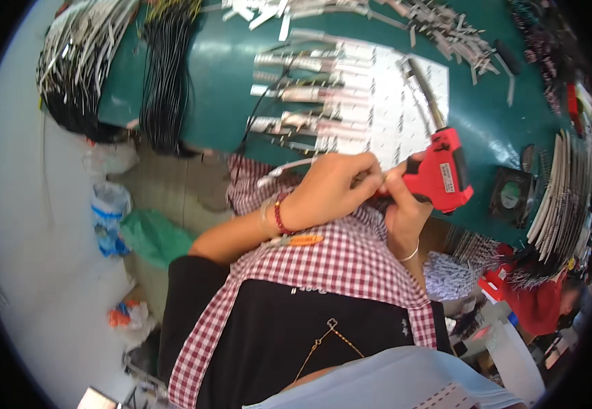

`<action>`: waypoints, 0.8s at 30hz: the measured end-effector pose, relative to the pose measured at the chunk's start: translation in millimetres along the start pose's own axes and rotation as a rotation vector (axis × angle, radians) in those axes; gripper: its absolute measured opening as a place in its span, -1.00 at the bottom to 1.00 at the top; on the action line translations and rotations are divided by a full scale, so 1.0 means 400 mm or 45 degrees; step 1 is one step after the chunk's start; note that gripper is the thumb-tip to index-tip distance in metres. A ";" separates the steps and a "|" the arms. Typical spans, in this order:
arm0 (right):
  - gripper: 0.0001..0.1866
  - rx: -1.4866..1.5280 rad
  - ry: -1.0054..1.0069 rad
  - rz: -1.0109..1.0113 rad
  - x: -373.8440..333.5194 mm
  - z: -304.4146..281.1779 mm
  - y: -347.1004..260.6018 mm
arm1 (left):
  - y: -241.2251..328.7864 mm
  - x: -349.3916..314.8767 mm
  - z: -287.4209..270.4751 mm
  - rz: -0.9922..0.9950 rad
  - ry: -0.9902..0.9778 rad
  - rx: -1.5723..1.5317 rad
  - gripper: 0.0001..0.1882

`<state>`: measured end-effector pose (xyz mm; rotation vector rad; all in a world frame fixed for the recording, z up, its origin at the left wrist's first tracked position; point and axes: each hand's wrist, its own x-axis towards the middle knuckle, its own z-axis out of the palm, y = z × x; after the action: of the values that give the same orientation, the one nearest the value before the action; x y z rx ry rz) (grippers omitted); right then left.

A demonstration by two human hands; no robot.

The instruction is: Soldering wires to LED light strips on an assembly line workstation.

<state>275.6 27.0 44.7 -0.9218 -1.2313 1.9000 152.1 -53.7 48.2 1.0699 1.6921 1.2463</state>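
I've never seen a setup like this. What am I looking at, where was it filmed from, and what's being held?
There's no robot here, just a person's bare hands. A wide-angle camera on the person's head looks down, so edges bend, and the checked apron shows below. The left hand and right hand meet at the fingertips; anything pinched there is too small to identify. A red gun-shaped tool is at the right hand, perhaps held. On the green table are a white sheet, pale strips and black cables draped over its edge.
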 end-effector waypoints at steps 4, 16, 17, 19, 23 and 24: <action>-0.57 -0.162 0.016 -0.051 -0.016 -0.013 0.019 | -0.013 -0.015 -0.049 0.103 0.107 0.350 -0.93; -0.60 -0.131 -0.323 0.192 -0.036 -0.204 0.050 | -0.132 -0.006 -0.114 -0.084 0.279 0.698 -0.89; -0.59 -0.192 -0.325 0.227 -0.040 -0.211 0.053 | -0.134 0.001 -0.114 -0.088 0.275 0.697 -0.89; -0.59 -0.218 -0.284 0.245 -0.051 -0.215 0.055 | -0.140 0.012 -0.116 -0.082 0.193 0.798 -0.88; -0.59 -0.227 -0.294 0.290 -0.059 -0.243 0.052 | -0.146 0.022 -0.118 -0.161 0.192 0.713 -0.89; -0.58 -0.252 -0.313 0.302 -0.061 -0.246 0.051 | -0.151 0.023 -0.116 -0.131 0.211 0.739 -0.89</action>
<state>367.7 44.4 0.8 -0.9954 -1.5343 2.1567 95.1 -70.7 -0.6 1.2077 2.2858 0.8069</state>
